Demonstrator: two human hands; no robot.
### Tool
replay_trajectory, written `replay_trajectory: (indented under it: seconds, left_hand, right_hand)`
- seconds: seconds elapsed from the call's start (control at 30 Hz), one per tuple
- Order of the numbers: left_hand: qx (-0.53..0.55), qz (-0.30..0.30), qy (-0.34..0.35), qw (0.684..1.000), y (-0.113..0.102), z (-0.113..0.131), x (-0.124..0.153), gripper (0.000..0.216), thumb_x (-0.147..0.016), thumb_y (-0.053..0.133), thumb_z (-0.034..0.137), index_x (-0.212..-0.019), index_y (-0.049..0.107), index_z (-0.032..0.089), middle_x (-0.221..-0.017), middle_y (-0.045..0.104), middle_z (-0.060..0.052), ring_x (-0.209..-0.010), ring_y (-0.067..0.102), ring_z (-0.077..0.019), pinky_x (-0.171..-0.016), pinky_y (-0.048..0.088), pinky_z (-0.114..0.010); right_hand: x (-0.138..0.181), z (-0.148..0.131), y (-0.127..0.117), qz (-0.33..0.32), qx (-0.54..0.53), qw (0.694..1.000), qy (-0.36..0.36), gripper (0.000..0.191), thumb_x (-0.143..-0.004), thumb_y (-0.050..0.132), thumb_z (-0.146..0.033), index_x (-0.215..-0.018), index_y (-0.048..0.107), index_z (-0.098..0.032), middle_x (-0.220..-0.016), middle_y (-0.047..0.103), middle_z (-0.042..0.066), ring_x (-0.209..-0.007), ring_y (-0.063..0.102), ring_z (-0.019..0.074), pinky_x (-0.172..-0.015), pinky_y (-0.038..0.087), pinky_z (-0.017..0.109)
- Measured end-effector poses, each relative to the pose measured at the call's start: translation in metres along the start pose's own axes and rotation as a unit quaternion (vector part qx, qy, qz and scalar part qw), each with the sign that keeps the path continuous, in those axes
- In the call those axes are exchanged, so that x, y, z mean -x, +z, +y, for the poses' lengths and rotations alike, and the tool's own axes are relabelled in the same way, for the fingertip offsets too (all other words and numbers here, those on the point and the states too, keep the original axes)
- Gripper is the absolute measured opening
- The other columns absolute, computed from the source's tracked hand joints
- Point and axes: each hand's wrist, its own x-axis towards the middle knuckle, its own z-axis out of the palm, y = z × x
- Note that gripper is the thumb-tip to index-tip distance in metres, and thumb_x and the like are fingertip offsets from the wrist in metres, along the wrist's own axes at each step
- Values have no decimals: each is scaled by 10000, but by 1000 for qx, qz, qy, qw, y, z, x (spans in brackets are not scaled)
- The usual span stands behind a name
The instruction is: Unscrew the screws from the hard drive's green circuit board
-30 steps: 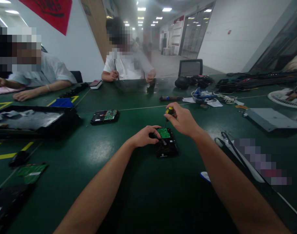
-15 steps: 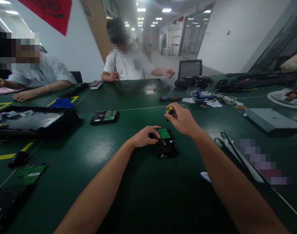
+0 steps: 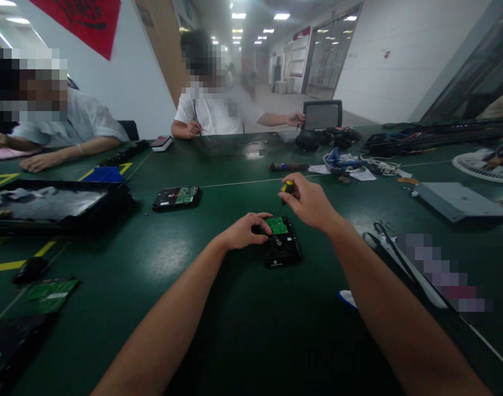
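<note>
A black hard drive [image 3: 285,250] with a green circuit board [image 3: 277,225] on its upper face lies on the dark green table in front of me. My left hand [image 3: 248,231] grips its left side, thumb and fingers at the edge by the board. In my right hand [image 3: 307,201] is a screwdriver [image 3: 288,188] with a yellow and black handle, held nearly upright. Its shaft points down at the far part of the board; whether the tip sits in a screw is too small to tell.
Another hard drive [image 3: 177,198] lies to the left, beyond it a black tray [image 3: 57,212]. Loose green boards [image 3: 53,294] are at lower left. A grey metal box [image 3: 462,201] and a bowl of blue items [image 3: 338,163] stand on the right. Two people sit across the table.
My hands, the screwdriver and the hard drive look almost unmoved. Across the table, a person's outstretched hand has shifted to the right, towards the chair back.
</note>
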Motion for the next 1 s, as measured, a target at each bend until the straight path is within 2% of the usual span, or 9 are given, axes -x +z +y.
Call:
replay_trajectory:
  seconds: [0.27, 0.43, 0.57, 0.67, 0.73, 0.9, 1.0]
  left_hand:
    - [-1, 3, 1, 1000, 0, 0, 0, 212, -781, 761, 297, -983, 767, 231, -1544, 531, -71, -1452, 466, -286, -1235, 261, -484]
    - [-4, 3, 1, 1000, 0, -1, 1, 205, -793, 757, 308, -984, 767, 237, -1549, 523, -64, -1444, 472, -284, -1233, 264, -495]
    - [3, 3, 4, 1000, 0, 1, 0, 199, -782, 760, 293, -973, 769, 234, -1546, 528, -67, -1450, 471, -284, -1240, 253, -494]
    - [7, 2, 2, 1000, 0, 2, 0, 191, -773, 761, 281, -956, 770, 229, -1546, 531, -69, -1461, 460, -288, -1238, 258, -491]
    - [7, 2, 1, 1000, 0, 3, 0, 187, -775, 760, 284, -953, 769, 227, -1544, 532, -73, -1459, 462, -288, -1237, 259, -495]
    - [-1, 2, -2, 1000, -1, 2, 1, 202, -777, 760, 286, -970, 768, 227, -1552, 523, -74, -1440, 479, -292, -1234, 257, -501]
    - [-3, 1, -7, 1000, -1, 1, 1, 210, -783, 760, 300, -982, 769, 234, -1552, 523, -66, -1447, 468, -296, -1235, 250, -507]
  right_hand:
    - [0, 1, 1, 6, 2, 1000, -9, 305, -939, 657, -345, -1207, 576, -227, -1039, 731, 91, -888, 686, 259, -808, 516, 400]
    - [-1, -2, 1, -12, 2, 999, -36, 329, -956, 650, -368, -1262, 624, -252, -1170, 724, 85, -969, 681, 257, -845, 527, 408]
    - [-1, -5, 1, 14, 6, 999, -46, 334, -1018, 530, -356, -1306, 646, -232, -1234, 715, 103, -1097, 664, 268, -972, 501, 452]
    - [-2, -8, 1, 30, -16, 998, -48, 334, -1039, 442, -299, -1266, 671, -215, -1261, 711, 102, -1156, 652, 258, -1022, 477, 450]
    - [-1, -9, 0, 32, -26, 999, -35, 319, -1033, 444, -299, -1235, 675, -211, -1231, 721, 99, -1115, 665, 254, -986, 491, 433]
    - [1, -9, 0, 45, -17, 999, 2, 292, -997, 552, -392, -1234, 594, -227, -1074, 728, 89, -866, 669, 233, -802, 505, 387]
    - [1, -7, 3, 53, 20, 998, -13, 243, -1004, 541, -411, -1174, 580, -241, -1062, 706, 88, -893, 656, 243, -819, 493, 393]
